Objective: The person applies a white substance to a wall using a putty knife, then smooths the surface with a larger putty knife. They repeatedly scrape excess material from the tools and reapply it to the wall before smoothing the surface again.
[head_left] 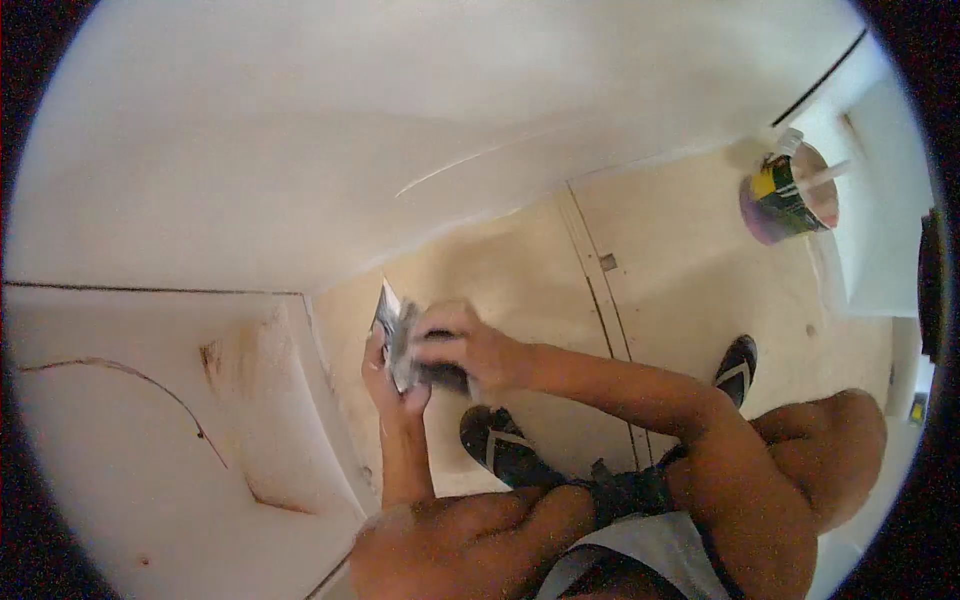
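- A bucket (785,195) stands on the floor (690,270) at 2 o'clock, well apart from the hands; a pale stick leans out of it, and what else is inside I cannot tell.
- Both hands meet near the centre, just beside the white wall (300,150).
- The left hand (392,385) is raised from below, fingers closed on a grey pad (400,340).
- The right hand (470,350) comes from 4 o'clock, arm bent, fingers curled over the same pad.
- A sandalled foot (505,445) is under the hands, at 6 o'clock.

A paint bucket (785,198) (stick inside) stands beyond two sandals (737,368).
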Action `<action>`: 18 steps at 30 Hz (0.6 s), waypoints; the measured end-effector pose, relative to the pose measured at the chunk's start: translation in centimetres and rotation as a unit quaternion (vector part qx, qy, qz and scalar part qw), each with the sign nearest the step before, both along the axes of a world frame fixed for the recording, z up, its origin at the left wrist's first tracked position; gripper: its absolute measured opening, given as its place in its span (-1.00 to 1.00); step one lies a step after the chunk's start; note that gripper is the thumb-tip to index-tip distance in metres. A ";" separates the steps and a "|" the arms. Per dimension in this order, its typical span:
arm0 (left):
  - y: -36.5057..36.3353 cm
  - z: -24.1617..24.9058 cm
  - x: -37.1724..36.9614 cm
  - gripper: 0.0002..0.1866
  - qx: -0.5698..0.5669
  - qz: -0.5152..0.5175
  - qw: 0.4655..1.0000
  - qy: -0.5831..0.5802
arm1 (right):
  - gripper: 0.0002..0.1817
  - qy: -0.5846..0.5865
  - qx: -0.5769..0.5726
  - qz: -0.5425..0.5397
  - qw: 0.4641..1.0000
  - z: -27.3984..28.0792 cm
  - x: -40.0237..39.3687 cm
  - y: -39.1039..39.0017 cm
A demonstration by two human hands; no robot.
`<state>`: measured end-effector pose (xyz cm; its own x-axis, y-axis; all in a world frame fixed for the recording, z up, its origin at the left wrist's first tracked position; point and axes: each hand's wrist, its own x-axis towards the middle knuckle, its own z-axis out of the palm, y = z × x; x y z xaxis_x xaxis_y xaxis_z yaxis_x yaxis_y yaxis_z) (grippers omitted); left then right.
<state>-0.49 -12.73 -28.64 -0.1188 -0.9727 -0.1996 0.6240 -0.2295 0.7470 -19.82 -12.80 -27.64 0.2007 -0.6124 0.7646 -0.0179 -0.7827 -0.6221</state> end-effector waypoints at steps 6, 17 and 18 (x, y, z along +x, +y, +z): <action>1.0 5.2 -3.9 -0.46 -0.031 -0.057 0.994 -0.089 | -0.32 0.265 0.190 -0.119 0.938 -3.1 -9.1 -2.2; -4.2 9.5 -13.6 -0.61 -0.589 -0.157 0.628 -0.483 | -0.81 -0.595 0.519 0.283 0.544 0.7 -12.7 1.1; -4.6 9.4 -13.9 -0.59 -0.569 -0.166 0.597 -0.540 | -0.81 -0.600 0.513 0.280 0.546 0.7 -13.8 1.1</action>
<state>-14.35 -17.32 -19.21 -0.7434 -0.5090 0.4340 -0.3006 0.8339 0.4629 -33.64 -11.72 -26.94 0.3080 -0.9417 -0.1357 0.9480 0.3157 -0.0394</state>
